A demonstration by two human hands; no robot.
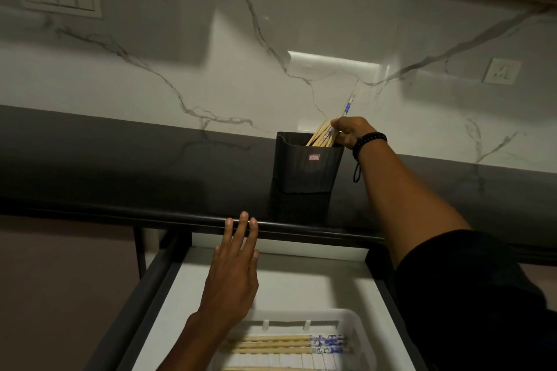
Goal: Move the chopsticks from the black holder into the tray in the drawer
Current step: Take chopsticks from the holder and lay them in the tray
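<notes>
Black plastic is forming the holder (307,166), which is standing upright on the dark tabletop (150,166) near the marble wall (211,69). The right hand (349,132) is reaching over its rim, fingers pinching a bunch of wooden chopsticks (321,136) leaning inside it. The left hand (233,274) is hovering over the open drawer (301,286), fingers straight and close together, tips at the tabletop's front edge. A few other chopsticks (280,344) are lying flat in the white tray (357,329) in the drawer.

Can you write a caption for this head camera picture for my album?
Right hand pinches chopsticks in the black holder while the left hand is open over the drawer.
</notes>
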